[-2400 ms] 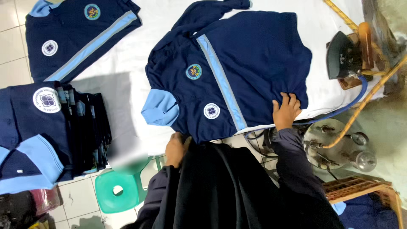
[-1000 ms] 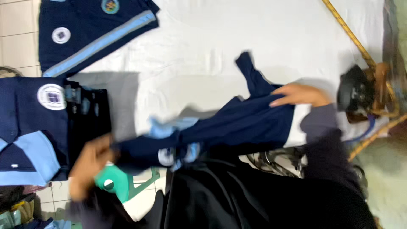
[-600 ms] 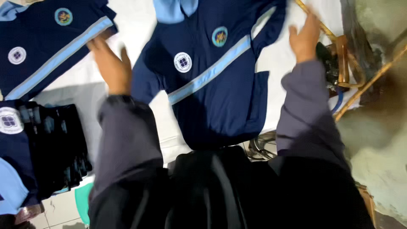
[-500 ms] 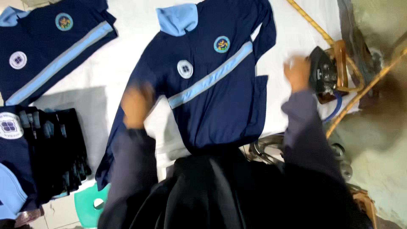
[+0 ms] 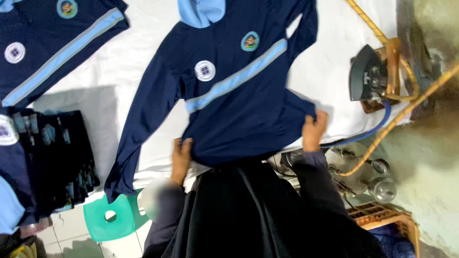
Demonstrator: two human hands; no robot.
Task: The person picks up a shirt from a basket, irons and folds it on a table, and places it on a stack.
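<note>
While both hands grip its hem, navy shirt [image 5: 234, 95] lies spread flat.

An iron [image 5: 366, 71] sits at the table's [image 5: 124, 57] right edge, folded clothes [image 5: 43, 162] stacked left, a green stool [image 5: 112, 217] below.

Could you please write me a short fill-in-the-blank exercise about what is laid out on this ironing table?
1. Both hands, the left hand and the right hand, grip the bottom ____ of the navy shirt.
2. The shirt's collar is light ____.
3. The iron rests to the ____ of the shirt.
4. The stool below the table is ____.

Missing words: hem; blue; right; green
</note>
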